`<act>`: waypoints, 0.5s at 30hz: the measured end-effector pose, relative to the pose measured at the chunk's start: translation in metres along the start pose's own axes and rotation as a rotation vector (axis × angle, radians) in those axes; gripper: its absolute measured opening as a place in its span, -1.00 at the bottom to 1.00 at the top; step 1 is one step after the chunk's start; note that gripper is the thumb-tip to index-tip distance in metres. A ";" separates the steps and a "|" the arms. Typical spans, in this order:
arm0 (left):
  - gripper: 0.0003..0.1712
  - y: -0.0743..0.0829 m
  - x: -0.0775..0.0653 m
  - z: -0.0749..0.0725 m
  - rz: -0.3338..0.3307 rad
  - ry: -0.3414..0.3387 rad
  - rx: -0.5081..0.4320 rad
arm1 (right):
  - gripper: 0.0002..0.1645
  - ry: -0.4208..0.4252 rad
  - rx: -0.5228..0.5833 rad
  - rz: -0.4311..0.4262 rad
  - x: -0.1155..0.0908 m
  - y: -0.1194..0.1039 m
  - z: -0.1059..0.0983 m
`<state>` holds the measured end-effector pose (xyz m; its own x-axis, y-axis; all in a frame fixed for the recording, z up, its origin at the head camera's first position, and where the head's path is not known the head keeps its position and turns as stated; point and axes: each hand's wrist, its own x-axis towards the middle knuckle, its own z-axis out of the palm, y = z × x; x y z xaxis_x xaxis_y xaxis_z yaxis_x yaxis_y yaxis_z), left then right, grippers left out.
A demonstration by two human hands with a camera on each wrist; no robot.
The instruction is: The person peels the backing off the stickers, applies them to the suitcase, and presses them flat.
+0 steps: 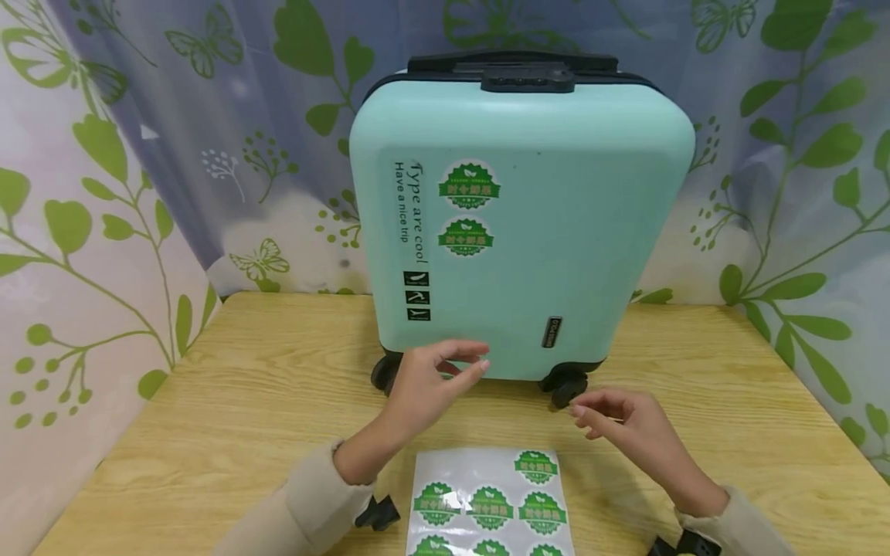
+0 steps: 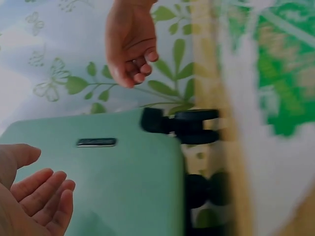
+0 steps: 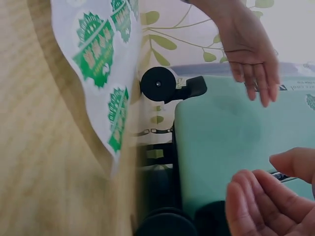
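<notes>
A mint-green suitcase (image 1: 556, 232) stands upright on its black wheels. Two green scalloped stickers, an upper one (image 1: 469, 185) and a lower one (image 1: 466, 238), are on its front beside printed lettering. In front of the suitcase lies a white sticker sheet (image 1: 466, 463) bearing several more green stickers, its upper left part bare. My left hand (image 1: 431, 386) hovers before the suitcase's lower edge, fingers loosely bent and apart from the thumb. Near the right front wheel is my right hand (image 1: 626, 428); the right wrist view shows a gap between its thumb and fingers, with nothing held.
Under everything is a light wooden table (image 1: 278, 371). A curtain (image 1: 292, 154) with green leaves and butterflies hangs behind the suitcase and along both sides. Black wrist straps (image 1: 378, 513) sit at the sleeve cuffs.
</notes>
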<state>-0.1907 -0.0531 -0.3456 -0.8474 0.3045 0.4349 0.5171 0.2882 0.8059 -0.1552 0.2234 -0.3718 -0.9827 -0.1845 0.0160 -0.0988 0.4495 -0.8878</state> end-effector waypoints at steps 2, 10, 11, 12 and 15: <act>-0.71 -0.005 -0.004 0.004 -0.040 -0.033 -0.017 | -0.60 -0.021 0.030 0.030 -0.001 0.003 0.000; -0.69 -0.021 -0.014 0.021 -0.213 -0.170 -0.157 | -0.55 -0.086 0.068 0.087 -0.001 0.017 0.007; -0.69 -0.023 -0.016 0.023 -0.238 -0.187 -0.175 | -0.55 -0.092 0.061 0.093 -0.002 0.018 0.008; -0.68 -0.024 -0.017 0.025 -0.266 -0.203 -0.192 | -0.54 -0.097 0.060 0.102 -0.002 0.019 0.010; -0.66 -0.027 -0.022 0.031 -0.356 -0.250 -0.258 | -0.54 -0.121 0.072 0.110 -0.002 0.024 0.013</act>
<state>-0.1821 -0.0390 -0.3891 -0.8947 0.4456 0.0308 0.1281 0.1900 0.9734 -0.1530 0.2230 -0.3990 -0.9605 -0.2434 -0.1350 0.0243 0.4101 -0.9117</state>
